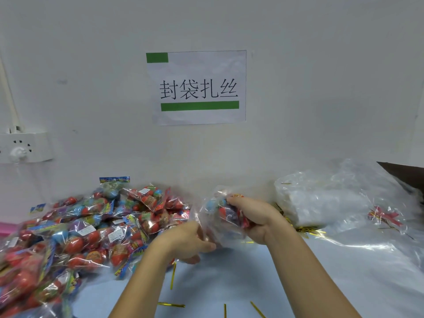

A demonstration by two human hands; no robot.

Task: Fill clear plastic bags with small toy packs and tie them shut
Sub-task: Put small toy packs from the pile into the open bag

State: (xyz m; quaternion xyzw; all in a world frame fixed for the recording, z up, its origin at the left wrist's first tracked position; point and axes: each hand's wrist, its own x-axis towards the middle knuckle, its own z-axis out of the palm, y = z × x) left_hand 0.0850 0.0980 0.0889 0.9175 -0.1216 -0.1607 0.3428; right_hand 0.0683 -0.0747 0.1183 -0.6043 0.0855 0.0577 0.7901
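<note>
A clear plastic bag [212, 222] hangs between my hands above the table centre. My right hand [254, 220] grips a toy pack [226, 211] with red and blue eggs, pushed into the bag's mouth. My left hand [187, 243] pinches the bag's lower edge. A big pile of toy packs [87, 228] covers the table's left side. Gold twist ties [173, 275] lie loose on the table in front of me.
A stack of empty clear bags [321, 200] sits at the right against the wall, with a bundle of gold ties [302, 228] at its foot. A paper sign [198, 88] hangs on the wall. A wall socket [23, 146] is at the left.
</note>
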